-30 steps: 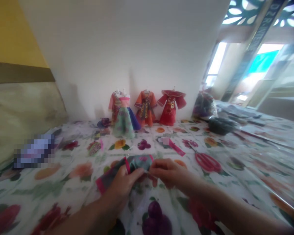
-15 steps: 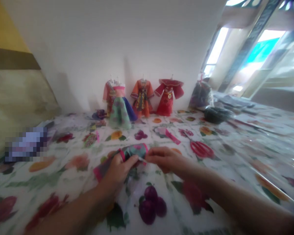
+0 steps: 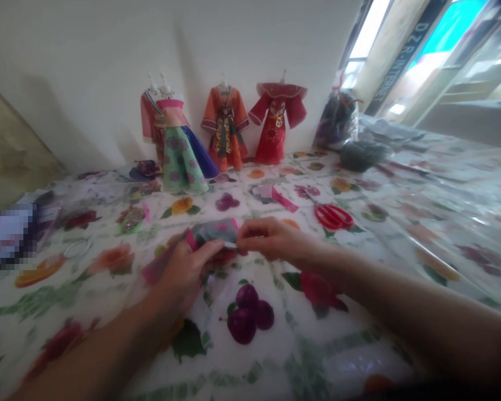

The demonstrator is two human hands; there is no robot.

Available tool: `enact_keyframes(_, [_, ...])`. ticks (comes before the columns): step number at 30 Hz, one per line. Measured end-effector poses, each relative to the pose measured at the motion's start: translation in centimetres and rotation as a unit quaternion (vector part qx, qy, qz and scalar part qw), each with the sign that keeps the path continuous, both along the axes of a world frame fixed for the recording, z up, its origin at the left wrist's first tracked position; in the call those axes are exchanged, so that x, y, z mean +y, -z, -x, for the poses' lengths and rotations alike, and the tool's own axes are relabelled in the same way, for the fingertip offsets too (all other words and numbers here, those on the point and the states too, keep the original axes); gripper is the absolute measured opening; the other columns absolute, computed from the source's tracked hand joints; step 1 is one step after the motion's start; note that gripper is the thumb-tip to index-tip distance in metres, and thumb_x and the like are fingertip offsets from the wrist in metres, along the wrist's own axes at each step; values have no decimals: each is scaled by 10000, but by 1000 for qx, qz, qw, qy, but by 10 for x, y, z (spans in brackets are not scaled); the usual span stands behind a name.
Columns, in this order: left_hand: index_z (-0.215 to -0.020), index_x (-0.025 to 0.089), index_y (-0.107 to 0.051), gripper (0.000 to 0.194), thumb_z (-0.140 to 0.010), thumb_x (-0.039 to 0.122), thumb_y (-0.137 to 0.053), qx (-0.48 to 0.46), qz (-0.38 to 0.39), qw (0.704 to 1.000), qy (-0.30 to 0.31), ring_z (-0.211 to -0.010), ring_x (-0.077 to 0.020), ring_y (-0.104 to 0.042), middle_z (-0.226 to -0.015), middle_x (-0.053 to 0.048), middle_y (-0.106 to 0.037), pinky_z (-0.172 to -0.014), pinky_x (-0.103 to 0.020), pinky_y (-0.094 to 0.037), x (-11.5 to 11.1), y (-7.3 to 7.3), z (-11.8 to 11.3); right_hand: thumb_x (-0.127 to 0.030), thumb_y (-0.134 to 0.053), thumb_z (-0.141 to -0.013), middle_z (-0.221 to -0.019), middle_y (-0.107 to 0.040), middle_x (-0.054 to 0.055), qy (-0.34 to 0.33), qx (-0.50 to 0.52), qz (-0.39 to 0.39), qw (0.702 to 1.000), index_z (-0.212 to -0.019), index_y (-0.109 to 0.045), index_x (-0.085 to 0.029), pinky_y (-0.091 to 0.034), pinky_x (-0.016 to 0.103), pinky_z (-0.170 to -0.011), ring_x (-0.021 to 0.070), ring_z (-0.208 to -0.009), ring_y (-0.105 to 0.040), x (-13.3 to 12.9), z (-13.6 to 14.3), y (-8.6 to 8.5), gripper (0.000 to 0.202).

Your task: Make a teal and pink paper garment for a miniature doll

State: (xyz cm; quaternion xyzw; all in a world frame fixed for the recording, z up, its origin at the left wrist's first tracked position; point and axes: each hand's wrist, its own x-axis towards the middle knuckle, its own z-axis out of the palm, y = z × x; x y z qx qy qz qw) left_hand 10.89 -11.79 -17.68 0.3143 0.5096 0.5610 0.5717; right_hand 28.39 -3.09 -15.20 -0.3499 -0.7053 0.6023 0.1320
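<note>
A small piece of grey-green cloth with pink edging (image 3: pixel 212 231), which looks like doll clothing, is held just above the table. My left hand (image 3: pixel 190 264) is closed on its near left part, thumb lying along the lower edge. At the cloth's right pink edge my right hand (image 3: pixel 271 236) is closed in a pinch. A narrow white strip shows between the thumb and the right fingertips. Whatever the right fingertips pinch is too small and blurred to make out. Red-handled scissors (image 3: pixel 333 216) lie beyond my right forearm.
Doll dresses stand on stands by the wall: a green-and-pink one (image 3: pixel 183 156), an orange one (image 3: pixel 225 128) and a red one (image 3: pixel 275 128). Plastic bags (image 3: pixel 338 120) sit at the back right. Pink scraps (image 3: pixel 284 200) lie on the fruit-patterned tablecloth (image 3: pixel 275 356).
The camera view has tilted down, so the dresses and table sit higher in the picture. Both hands still hold at the cloth, with little change in grip.
</note>
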Motion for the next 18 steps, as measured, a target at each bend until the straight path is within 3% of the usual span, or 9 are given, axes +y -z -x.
enact_keyframes(11, [-970, 165, -753, 276, -741, 289, -842, -11, 10, 1000, 0, -773, -184, -736, -899, -45, -791, -780, -299, -601, 1, -2, 1, -305, -667, -835, -735, -609, -17, -3, 20, -15, 1000, -800, -664, -185, -320, 214, -488, 80, -571, -436, 1, -1, 9, 125])
enact_keyframes(18, [-979, 171, -765, 272, -743, 276, -850, 8, 21, 1000, 6, -860, -186, -729, -998, -58, -789, -801, -280, -597, 1, 0, -1, -307, -657, -849, -748, -622, -3, -18, 20, -50, 998, -799, -672, -182, -379, 223, -563, 104, -642, -486, 3, 0, 14, 136])
